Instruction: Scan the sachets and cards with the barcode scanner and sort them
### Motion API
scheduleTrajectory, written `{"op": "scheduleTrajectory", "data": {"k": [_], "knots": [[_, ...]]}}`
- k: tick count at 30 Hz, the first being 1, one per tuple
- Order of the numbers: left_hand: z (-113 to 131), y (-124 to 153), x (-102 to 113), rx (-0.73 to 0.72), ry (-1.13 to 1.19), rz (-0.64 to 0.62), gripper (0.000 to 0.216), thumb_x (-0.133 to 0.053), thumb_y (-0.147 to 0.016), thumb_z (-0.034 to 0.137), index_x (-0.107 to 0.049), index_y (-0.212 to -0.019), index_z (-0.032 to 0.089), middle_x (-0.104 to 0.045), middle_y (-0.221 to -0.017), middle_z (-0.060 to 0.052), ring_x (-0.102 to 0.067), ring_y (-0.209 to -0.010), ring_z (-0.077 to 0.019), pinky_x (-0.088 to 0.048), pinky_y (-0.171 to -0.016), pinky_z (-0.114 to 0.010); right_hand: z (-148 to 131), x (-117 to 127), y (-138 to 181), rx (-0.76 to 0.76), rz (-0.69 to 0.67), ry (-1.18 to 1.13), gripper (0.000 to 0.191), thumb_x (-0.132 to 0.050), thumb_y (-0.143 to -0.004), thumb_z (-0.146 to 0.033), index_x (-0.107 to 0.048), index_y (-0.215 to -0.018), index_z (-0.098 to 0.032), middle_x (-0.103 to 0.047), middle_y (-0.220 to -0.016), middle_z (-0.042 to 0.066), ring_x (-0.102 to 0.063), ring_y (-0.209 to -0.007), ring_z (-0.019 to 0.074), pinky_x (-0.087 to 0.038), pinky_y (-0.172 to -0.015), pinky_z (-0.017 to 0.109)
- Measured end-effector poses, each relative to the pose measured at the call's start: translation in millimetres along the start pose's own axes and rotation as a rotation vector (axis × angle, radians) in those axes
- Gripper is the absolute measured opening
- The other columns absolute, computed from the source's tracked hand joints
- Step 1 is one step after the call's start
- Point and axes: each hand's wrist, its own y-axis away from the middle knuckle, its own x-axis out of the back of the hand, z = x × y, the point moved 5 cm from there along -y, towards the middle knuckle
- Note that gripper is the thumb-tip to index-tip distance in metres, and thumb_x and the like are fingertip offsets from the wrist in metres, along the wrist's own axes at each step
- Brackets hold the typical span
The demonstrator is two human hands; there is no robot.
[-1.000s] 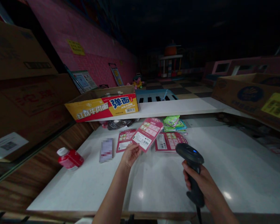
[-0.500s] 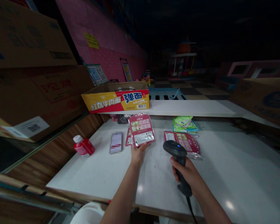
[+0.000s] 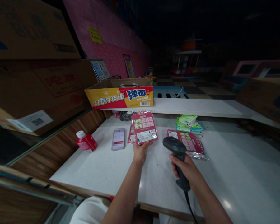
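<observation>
My left hand (image 3: pixel 140 152) grips the lower edge of a flat dark-red packet (image 3: pixel 144 127) in clear wrap, its printed back tilted up toward me. Another red packet (image 3: pixel 131 135) lies partly hidden behind it on the white counter (image 3: pixel 95 174). In my right hand (image 3: pixel 186 169) is a black barcode scanner (image 3: pixel 175 145), fingers wrapped round its handle and its head pointing left, toward the held packet but apart from it. A cord hangs from the handle's bottom. Just beyond the scanner lie more red packets (image 3: pixel 189 141), partly covered by it.
Green and blue packets (image 3: pixel 188 123) are piled at the back. To the left lie a phone-like blurred rectangle (image 3: pixel 118 139) and a red bottle (image 3: pixel 86 141) with a white cap. An open noodle carton (image 3: pixel 121 98) stands on the raised shelf (image 3: pixel 189 107). Large cardboard boxes (image 3: pixel 42 90) are stacked at left.
The blue light on top of the scanner has gone out. The whole view has shifted slightly; both hands keep their grips, and the packet stays almost in place.
</observation>
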Motion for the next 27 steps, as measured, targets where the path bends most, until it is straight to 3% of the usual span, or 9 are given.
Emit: {"op": "scheduleTrajectory", "data": {"k": [12, 20, 24, 27], "knots": [[-6.3, -9.8, 13.4, -0.076, 0.029, 0.069, 0.048, -0.083, -0.060, 0.041, -0.063, -0.097, 0.016, -0.071, -0.097, -0.008, -0.068, -0.087, -0.0199, -0.055, -0.081, -0.036, 7.3, 6.2, 10.7, -0.012, 0.063, -0.008, 0.044, -0.076, -0.063, -0.053, -0.055, -0.080, -0.019, -0.054, -0.048, -0.006, -0.046, -0.035, 0.0093, -0.036, -0.034, 0.020], [-7.2, -8.6, 23.6, -0.091, 0.042, 0.244, 0.049, -0.078, -0.060, 0.054, -0.049, -0.074, 0.017, -0.061, -0.066, 0.002, -0.060, -0.058, -0.0096, -0.049, -0.058, -0.023, 5.2, 12.1, 16.2, 0.004, 0.006, 0.016, 0.041, -0.074, -0.068, -0.054, -0.055, -0.080, -0.019, -0.055, -0.052, -0.006, -0.048, -0.039, 0.0086, -0.038, -0.036, 0.020], [-2.1, 3.9, 26.6, -0.071, -0.126, 0.364, 0.045, -0.067, -0.070, 0.058, -0.047, -0.068, 0.018, -0.056, -0.056, 0.004, -0.045, -0.042, -0.0066, -0.035, -0.044, -0.020, 5.5, 17.6, 18.0, 0.010, 0.011, 0.022, 0.040, -0.073, -0.070, -0.054, -0.056, -0.079, -0.019, -0.054, -0.051, -0.006, -0.047, -0.038, 0.0087, -0.039, -0.036, 0.021], [16.4, 12.9, 24.2, -0.185, -0.457, 0.358, 0.037, -0.055, -0.082, 0.052, -0.050, -0.067, 0.019, -0.053, -0.055, 0.003, -0.044, -0.045, -0.0099, -0.036, -0.047, -0.023, 5.8, 22.3, 19.5, 0.007, 0.024, 0.013, 0.040, -0.073, -0.070, -0.053, -0.056, -0.081, -0.019, -0.054, -0.051, -0.006, -0.048, -0.038, 0.0088, -0.039, -0.037, 0.021]]}}
